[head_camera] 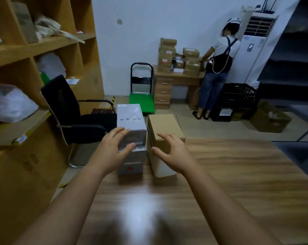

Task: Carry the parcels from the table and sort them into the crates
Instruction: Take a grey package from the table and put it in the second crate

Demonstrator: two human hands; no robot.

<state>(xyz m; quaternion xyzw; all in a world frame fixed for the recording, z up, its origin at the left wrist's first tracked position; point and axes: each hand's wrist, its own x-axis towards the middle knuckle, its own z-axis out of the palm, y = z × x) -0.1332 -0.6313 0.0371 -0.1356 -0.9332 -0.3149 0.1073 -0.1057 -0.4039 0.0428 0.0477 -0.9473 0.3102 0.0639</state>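
Observation:
Two parcels stand side by side at the far left end of the wooden table [220,174]: a tall white printed box [130,117] and, to its right, a plain brown cardboard box [163,124]. My left hand [114,147] hovers against the near face of the white box, fingers spread, holding nothing. My right hand [171,152] is spread over the near top corner of the brown box, with no closed grip on it. Stacked black plastic crates [238,98] stand on the floor at the back right.
A black office chair [73,112] stands left of the table beside wooden shelves [34,50]. A green platform trolley [140,101], a desk [176,78] piled with brown parcels and a person [217,68] facing away are at the back. An open carton [271,117] lies right.

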